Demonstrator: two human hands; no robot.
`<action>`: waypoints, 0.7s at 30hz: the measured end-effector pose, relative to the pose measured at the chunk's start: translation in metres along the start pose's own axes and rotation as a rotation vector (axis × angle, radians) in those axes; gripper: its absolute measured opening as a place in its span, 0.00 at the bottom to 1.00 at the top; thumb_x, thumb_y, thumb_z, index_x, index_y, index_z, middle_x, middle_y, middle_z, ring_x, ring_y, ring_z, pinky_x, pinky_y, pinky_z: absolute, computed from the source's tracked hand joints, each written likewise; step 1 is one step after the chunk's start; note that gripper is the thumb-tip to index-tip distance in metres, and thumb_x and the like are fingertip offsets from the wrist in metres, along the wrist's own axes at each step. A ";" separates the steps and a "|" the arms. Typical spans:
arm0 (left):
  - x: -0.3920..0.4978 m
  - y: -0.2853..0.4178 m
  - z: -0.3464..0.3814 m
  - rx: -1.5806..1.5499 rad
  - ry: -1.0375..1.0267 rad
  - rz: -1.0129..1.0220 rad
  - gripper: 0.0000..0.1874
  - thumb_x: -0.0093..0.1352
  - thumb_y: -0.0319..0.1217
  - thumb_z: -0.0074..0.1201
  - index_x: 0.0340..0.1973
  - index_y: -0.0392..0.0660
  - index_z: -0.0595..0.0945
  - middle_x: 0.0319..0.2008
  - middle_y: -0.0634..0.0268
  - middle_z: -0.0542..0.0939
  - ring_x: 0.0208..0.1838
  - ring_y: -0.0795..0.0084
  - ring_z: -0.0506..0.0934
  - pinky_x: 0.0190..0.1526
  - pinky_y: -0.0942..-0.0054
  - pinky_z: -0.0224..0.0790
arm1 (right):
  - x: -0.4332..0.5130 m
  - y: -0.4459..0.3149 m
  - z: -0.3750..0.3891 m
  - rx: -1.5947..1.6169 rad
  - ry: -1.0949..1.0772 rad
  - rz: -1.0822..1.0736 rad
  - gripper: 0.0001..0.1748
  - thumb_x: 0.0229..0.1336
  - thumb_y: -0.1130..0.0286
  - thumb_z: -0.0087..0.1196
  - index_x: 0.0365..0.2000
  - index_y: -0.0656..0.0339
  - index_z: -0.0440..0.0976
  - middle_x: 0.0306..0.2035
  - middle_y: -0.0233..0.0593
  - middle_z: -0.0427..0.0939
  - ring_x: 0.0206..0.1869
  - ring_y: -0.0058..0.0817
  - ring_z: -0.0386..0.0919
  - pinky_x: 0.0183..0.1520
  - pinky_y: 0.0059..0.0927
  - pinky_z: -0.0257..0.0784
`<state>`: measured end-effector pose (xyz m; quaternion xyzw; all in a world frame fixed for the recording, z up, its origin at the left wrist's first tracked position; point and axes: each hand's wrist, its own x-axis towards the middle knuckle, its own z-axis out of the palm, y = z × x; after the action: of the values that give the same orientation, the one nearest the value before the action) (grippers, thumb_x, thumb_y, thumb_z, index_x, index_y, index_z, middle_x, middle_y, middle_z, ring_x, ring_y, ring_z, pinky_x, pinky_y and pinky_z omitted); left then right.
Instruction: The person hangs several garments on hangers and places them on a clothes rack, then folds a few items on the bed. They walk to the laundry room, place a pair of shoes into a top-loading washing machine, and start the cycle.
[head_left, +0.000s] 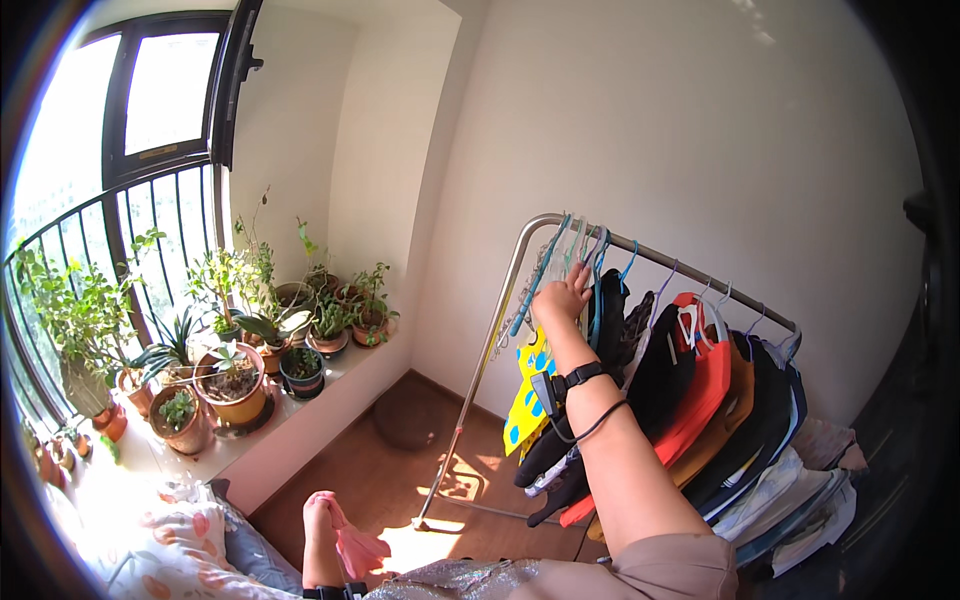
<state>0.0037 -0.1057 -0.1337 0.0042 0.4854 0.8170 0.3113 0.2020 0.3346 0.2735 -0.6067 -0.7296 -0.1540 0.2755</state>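
Observation:
My right hand reaches up to the hangers near the left end of a metal clothes rail, its fingers partly spread beside a purplish hanger; whether it grips one is unclear. A blue hanger hangs at its left. Below the hand hangs a yellow cloth with blue dots. Black, red and brown garments, among them a red one, hang further right, partly hidden by my forearm. Low in the view, my left hand is closed on a pink cloth, which droops from it.
Potted plants crowd a white windowsill at the left, below a dark-framed window. Floral bedding lies at the lower left. A round dark object stands on the wooden floor in the corner. The rack's metal foot rests nearby.

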 end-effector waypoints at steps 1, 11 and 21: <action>0.002 -0.003 -0.001 -0.004 -0.005 -0.007 0.11 0.68 0.19 0.39 0.32 0.38 0.79 0.22 0.67 0.76 0.22 0.78 0.72 0.24 0.81 0.65 | 0.000 -0.002 -0.004 0.000 -0.032 0.040 0.28 0.58 0.53 0.54 0.49 0.64 0.82 0.77 0.51 0.46 0.79 0.45 0.33 0.71 0.47 0.43; -0.004 0.004 0.046 0.099 -0.093 -0.032 0.08 0.70 0.21 0.44 0.36 0.39 0.80 0.22 0.68 0.76 0.20 0.80 0.72 0.22 0.82 0.63 | 0.002 0.023 -0.078 0.319 -0.084 0.042 0.37 0.55 0.49 0.50 0.46 0.80 0.78 0.68 0.74 0.55 0.70 0.62 0.56 0.66 0.48 0.67; -0.025 0.037 0.163 0.189 -0.392 -0.019 0.09 0.70 0.19 0.44 0.40 0.38 0.79 0.21 0.71 0.74 0.17 0.84 0.67 0.19 0.84 0.56 | -0.068 0.106 -0.123 0.497 -0.041 0.054 0.22 0.55 0.62 0.51 0.40 0.74 0.77 0.48 0.60 0.78 0.51 0.55 0.78 0.57 0.46 0.73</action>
<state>0.0558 -0.0026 -0.0108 0.1878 0.4901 0.7482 0.4058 0.3388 0.2340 0.3207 -0.5426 -0.7339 0.0498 0.4055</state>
